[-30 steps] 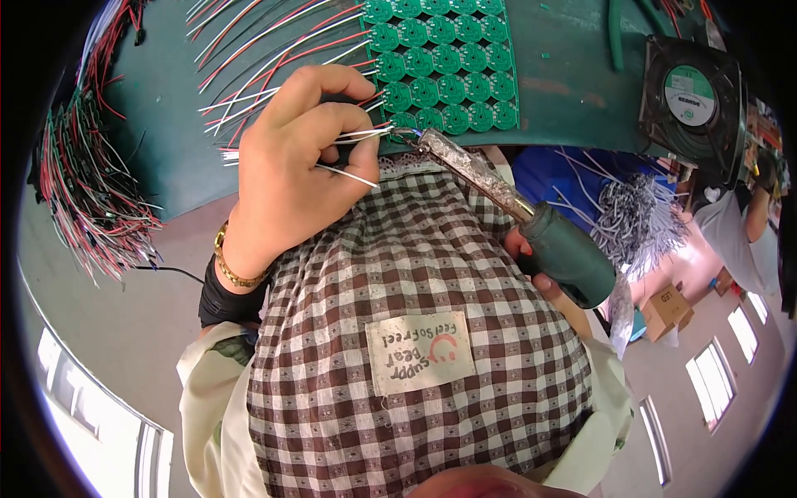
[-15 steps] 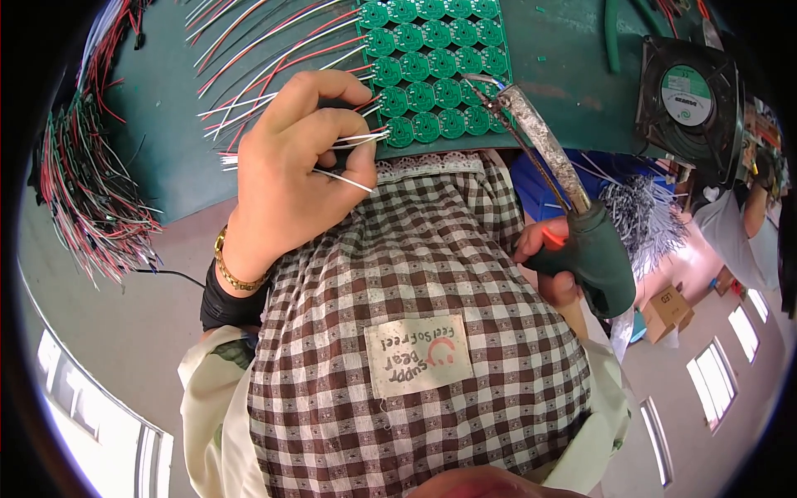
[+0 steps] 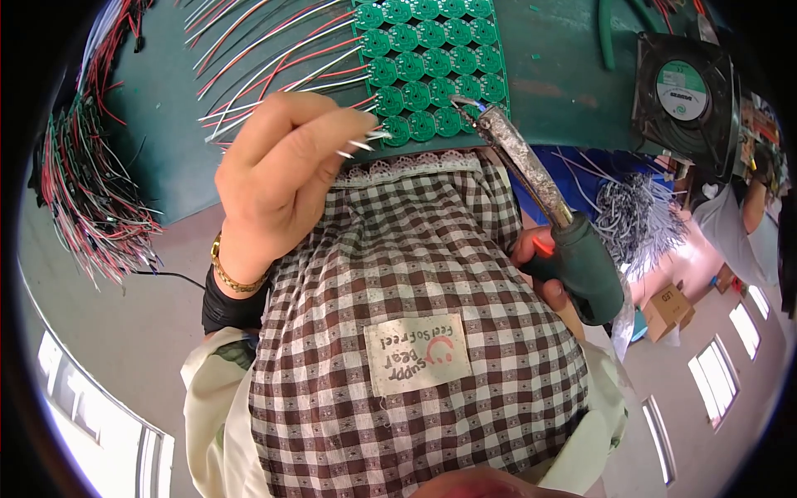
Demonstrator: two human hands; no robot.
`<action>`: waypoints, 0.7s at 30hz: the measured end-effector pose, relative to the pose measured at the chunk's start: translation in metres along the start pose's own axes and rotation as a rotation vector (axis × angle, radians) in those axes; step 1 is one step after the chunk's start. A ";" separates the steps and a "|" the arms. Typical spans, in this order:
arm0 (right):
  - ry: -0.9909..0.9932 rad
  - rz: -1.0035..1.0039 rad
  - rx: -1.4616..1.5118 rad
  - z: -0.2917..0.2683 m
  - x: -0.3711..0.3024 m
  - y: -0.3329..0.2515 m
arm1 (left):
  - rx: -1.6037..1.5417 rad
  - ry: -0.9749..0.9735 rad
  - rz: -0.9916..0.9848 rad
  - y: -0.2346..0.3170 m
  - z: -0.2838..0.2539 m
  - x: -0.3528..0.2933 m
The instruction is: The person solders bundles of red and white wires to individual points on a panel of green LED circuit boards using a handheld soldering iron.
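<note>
My left hand (image 3: 278,178) is closed, thumb and fingers pinched around a few thin white wires (image 3: 359,146) whose ends poke out past the fingertips. Those ends lie beside the near left corner of a green circuit board panel (image 3: 436,62), made of rows of round boards. In my right hand (image 3: 552,292) is a soldering gun (image 3: 588,270) with a dark green handle and an orange-red trigger. Its worn metal barrel points up and left, and the bent tip hovers over the panel's near right part; whether it touches is unclear.
Red, white and black wires (image 3: 282,62) fan out leftward from the panel's left edge. A thick wire bundle (image 3: 91,191) hangs over the table's left side. At right stand a black fan (image 3: 685,100) and grey-white wires (image 3: 635,216) by a blue bin. A cardboard box (image 3: 667,311) sits beyond.
The soldering gun has shifted slightly left and toward me. My left fingers have turned over the white wires, which now show shorter ends. The panel has slid slightly left.
</note>
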State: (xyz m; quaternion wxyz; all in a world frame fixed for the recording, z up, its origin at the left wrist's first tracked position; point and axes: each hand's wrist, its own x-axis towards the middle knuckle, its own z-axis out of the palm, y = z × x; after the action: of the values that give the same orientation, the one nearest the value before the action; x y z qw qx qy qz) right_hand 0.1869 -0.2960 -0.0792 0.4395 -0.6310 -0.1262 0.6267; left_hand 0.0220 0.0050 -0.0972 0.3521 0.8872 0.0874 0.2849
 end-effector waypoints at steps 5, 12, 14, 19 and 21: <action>0.082 0.289 0.147 0.005 0.002 -0.008 | -0.061 -0.095 -0.179 0.005 0.014 0.001; 0.079 -0.121 -0.026 0.006 0.003 0.019 | -0.061 -0.122 -0.232 0.008 0.016 0.005; 0.069 -0.259 -0.083 0.006 0.005 0.030 | -0.041 -0.114 -0.235 0.008 0.015 0.004; 0.089 -0.509 -0.107 0.013 0.012 0.035 | -0.045 -0.104 -0.235 0.006 0.016 0.005; 0.103 -0.556 -0.045 0.013 0.018 0.033 | -0.016 -0.095 -0.216 0.005 0.017 0.005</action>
State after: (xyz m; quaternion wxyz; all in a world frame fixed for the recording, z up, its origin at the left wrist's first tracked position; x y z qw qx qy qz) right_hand 0.1657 -0.2972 -0.1124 0.5864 -0.6126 -0.2858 0.4463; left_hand 0.0355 -0.0066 -0.1011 0.3917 0.8823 0.1635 0.2034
